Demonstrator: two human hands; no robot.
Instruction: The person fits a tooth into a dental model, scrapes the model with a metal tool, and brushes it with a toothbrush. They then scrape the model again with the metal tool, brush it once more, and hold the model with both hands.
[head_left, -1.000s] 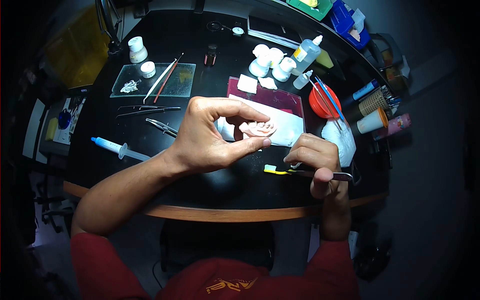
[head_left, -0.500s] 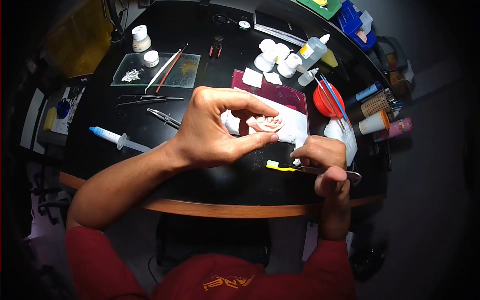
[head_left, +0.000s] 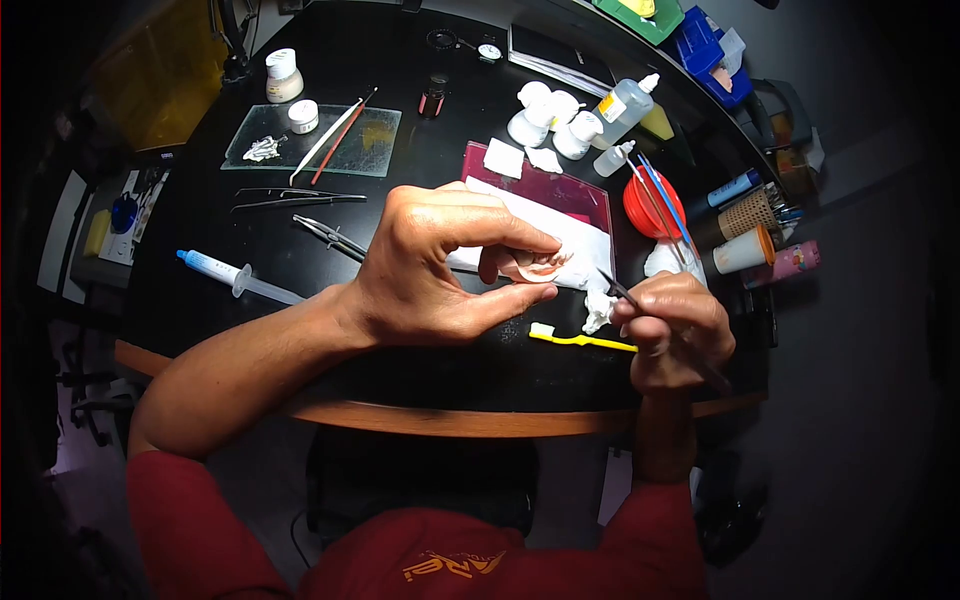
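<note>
My left hand (head_left: pixel 425 260) is closed around a small pinkish dental model (head_left: pixel 535 266), with fingers above and thumb below; its row of teeth faces right. In my right hand (head_left: pixel 685 322) is a slim dark hand tool (head_left: pixel 620 288), gripped like a pen. Its narrow tip points up and left, a short gap to the right of the model. A yellow toothbrush (head_left: pixel 585 341) lies on the table below, its handle end hidden by the right hand. Crumpled white tissue (head_left: pixel 598 314) sits just left of that hand. Under the model, white paper (head_left: pixel 592 243) covers part of a dark red plate (head_left: pixel 572 183).
At the left are a glass slab (head_left: pixel 350 155) with instruments and a jar, tweezers (head_left: pixel 300 196), pliers (head_left: pixel 325 235) and a large syringe (head_left: pixel 235 277). White bottles (head_left: pixel 540 115) stand behind. A red bowl (head_left: pixel 640 208) with brushes across it is on the right.
My right hand has turned and raised the tool, so its tip now points toward the model. More of the toothbrush shows. The model has tilted slightly in my left hand.
</note>
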